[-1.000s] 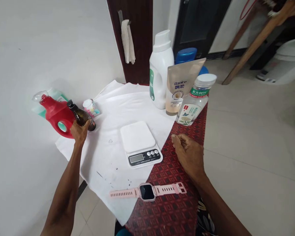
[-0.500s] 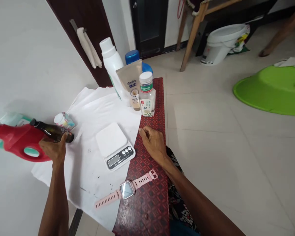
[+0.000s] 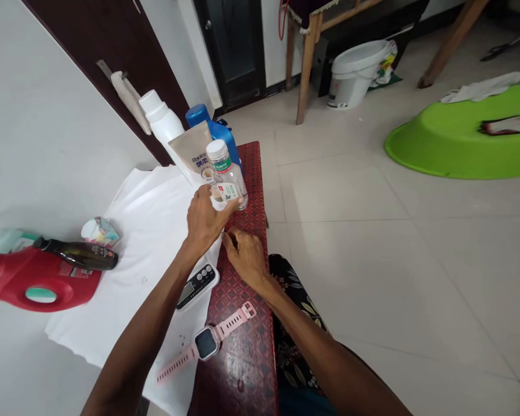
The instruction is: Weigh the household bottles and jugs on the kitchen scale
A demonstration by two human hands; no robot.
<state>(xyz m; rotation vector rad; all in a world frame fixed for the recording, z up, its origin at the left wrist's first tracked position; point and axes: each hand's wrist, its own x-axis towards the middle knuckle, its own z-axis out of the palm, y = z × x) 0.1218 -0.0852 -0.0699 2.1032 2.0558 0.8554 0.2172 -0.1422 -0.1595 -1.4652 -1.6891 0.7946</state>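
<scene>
My left hand point(image 3: 205, 219) reaches across the scale to a clear plastic bottle point(image 3: 229, 170) with a white cap and green neck band. Its thumb and fingers span the bottle's lower part; part of the label is covered. My right hand point(image 3: 247, 254) rests at the table's right edge, fingers curled, with nothing visible in it. Beneath my left forearm, the white kitchen scale point(image 3: 199, 284) is mostly hidden. A pink-strapped smartwatch point(image 3: 207, 342) lies nearer to me. On the left, a dark glass bottle point(image 3: 80, 254) lies against a red detergent jug point(image 3: 71, 289).
Behind the clear bottle stand a beige Rejoice tube point(image 3: 193, 147), a white bottle point(image 3: 160, 118) and a blue bottle point(image 3: 227, 138). A small patterned container point(image 3: 99, 231) sits on the white cloth point(image 3: 134, 214). The red patterned table point(image 3: 251, 167) ends at right.
My left hand has left the dark glass bottle at the red jug and moved right to the clear plastic bottle. My right hand stays curled at the table edge. The view has shifted and tilted.
</scene>
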